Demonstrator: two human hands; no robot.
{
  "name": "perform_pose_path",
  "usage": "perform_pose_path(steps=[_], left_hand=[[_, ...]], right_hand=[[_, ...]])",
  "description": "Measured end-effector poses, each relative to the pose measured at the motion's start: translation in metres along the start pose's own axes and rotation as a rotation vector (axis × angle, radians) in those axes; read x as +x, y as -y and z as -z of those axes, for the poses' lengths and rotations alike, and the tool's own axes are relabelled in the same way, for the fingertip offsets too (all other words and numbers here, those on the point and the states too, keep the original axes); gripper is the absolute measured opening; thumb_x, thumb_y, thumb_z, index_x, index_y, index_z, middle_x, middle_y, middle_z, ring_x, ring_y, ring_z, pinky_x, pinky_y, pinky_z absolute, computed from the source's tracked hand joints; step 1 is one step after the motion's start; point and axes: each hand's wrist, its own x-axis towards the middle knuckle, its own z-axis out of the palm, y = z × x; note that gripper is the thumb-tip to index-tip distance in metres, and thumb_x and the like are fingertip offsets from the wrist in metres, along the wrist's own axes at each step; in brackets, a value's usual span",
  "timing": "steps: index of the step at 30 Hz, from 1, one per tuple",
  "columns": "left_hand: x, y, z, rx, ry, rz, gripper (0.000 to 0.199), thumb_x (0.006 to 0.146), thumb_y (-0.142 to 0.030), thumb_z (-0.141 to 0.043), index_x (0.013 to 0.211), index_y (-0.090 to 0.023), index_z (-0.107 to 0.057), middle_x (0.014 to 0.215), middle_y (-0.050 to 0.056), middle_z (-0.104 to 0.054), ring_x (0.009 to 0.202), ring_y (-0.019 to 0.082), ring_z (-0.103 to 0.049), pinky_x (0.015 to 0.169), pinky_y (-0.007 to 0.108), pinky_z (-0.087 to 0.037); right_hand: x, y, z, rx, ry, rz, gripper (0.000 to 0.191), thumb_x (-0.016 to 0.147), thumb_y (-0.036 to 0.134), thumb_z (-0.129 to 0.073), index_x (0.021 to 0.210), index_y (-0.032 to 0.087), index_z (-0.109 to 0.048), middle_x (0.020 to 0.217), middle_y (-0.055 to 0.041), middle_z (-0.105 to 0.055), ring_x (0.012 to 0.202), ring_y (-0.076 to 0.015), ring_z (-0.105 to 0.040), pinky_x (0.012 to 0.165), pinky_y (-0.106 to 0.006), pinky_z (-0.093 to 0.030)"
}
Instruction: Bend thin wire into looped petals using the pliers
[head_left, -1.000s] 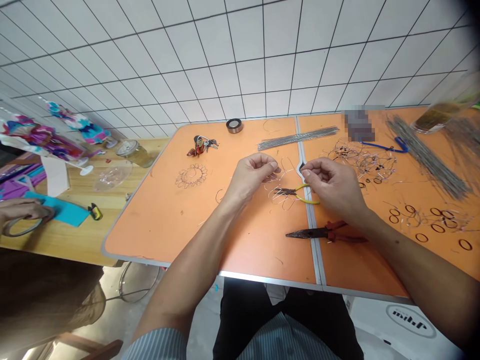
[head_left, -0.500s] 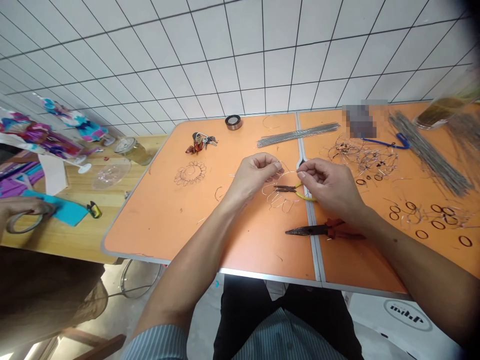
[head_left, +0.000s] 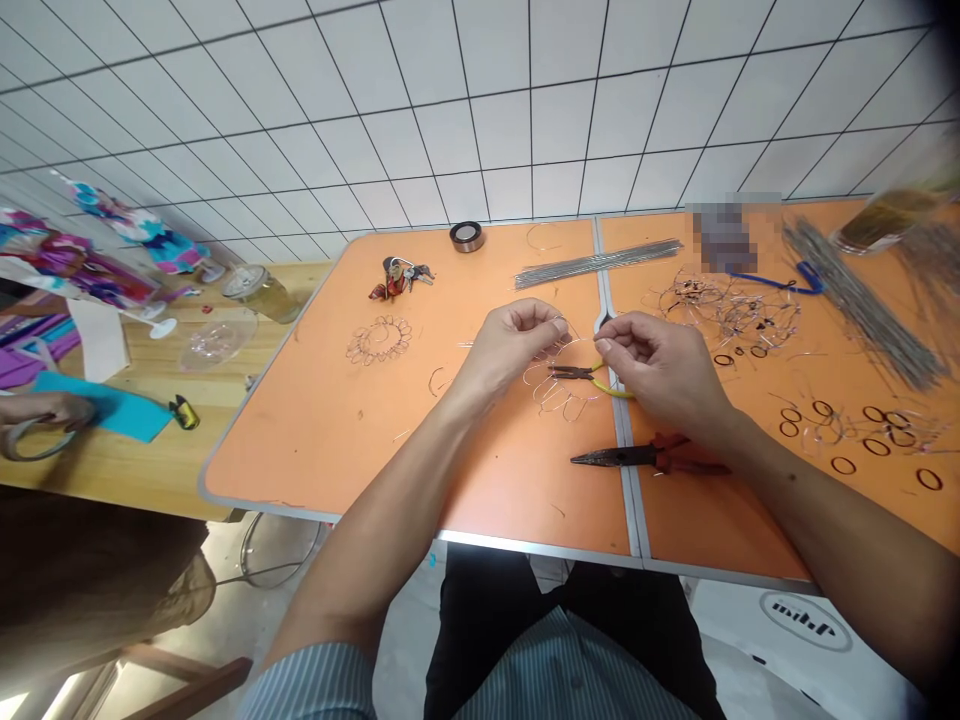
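Fingers pinched, my left hand (head_left: pixel 517 345) holds a thin wire near the middle of the orange table (head_left: pixel 450 480). My right hand (head_left: pixel 660 365) is closed at the other side of the same thin wire, its fingertips close together. Below and between the hands lies a looped wire piece (head_left: pixel 562 398), partly overlapped by yellow-handled pliers (head_left: pixel 574 373). Red-handled long-nose pliers (head_left: pixel 619 457) lie nearer the table's front edge. A ring of looped wire (head_left: pixel 380 341) rests to the left of my left hand.
Behind are black tape (head_left: pixel 467 236), keys (head_left: pixel 405 277) and straight wires (head_left: pixel 596 265). Tangled wire (head_left: pixel 731 310), dark rings (head_left: pixel 876 447) and a wire bundle (head_left: pixel 862 305) lie right. Another person's hand (head_left: pixel 56 410) holds a tape roll at the wooden table (head_left: pixel 172 480).
The camera view has shifted slightly. Both my hands keep nearly the same pinched pose. The other person's hand and tape roll have moved a little to the left.
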Motion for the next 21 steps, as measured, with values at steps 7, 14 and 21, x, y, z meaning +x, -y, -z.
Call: perform_pose_path(steps=[7, 14, 21], left_hand=[[-0.001, 0.011, -0.01, -0.01, 0.118, 0.033, 0.017, 0.091, -0.03, -0.087, 0.083, -0.019, -0.077, 0.085, 0.004, -0.081, 0.074, 0.012, -0.07, 0.076, 0.028, -0.056], [0.002, -0.003, 0.004, -0.047, 0.013, 0.026, 0.024, 0.087, -0.032, -0.095, 0.08, -0.019, -0.077, 0.071, 0.002, -0.076, 0.063, 0.011, -0.066, 0.066, 0.025, -0.051], [0.008, -0.043, 0.067, -0.16, -0.345, -0.059, 0.033, 0.088, -0.038, -0.099, 0.086, -0.023, -0.07, 0.078, -0.001, -0.077, 0.065, 0.011, -0.068, 0.064, 0.025, -0.053]], right_hand=[[-0.001, 0.008, -0.003, 0.068, -0.006, -0.052, 0.011, 0.098, 0.038, -0.076, 0.096, 0.028, -0.081, 0.087, -0.0047, -0.082, 0.077, -0.0235, -0.074, 0.07, -0.039, -0.06], [0.001, 0.007, -0.003, 0.131, -0.046, -0.056, 0.016, 0.101, 0.038, -0.075, 0.109, 0.026, -0.083, 0.098, -0.007, -0.084, 0.084, -0.0239, -0.078, 0.073, -0.038, -0.066], [0.021, 0.007, -0.007, -0.159, 0.119, -0.01, 0.017, 0.101, 0.03, -0.072, 0.11, 0.024, -0.086, 0.095, -0.0065, -0.085, 0.087, -0.0266, -0.077, 0.084, -0.042, -0.06]])
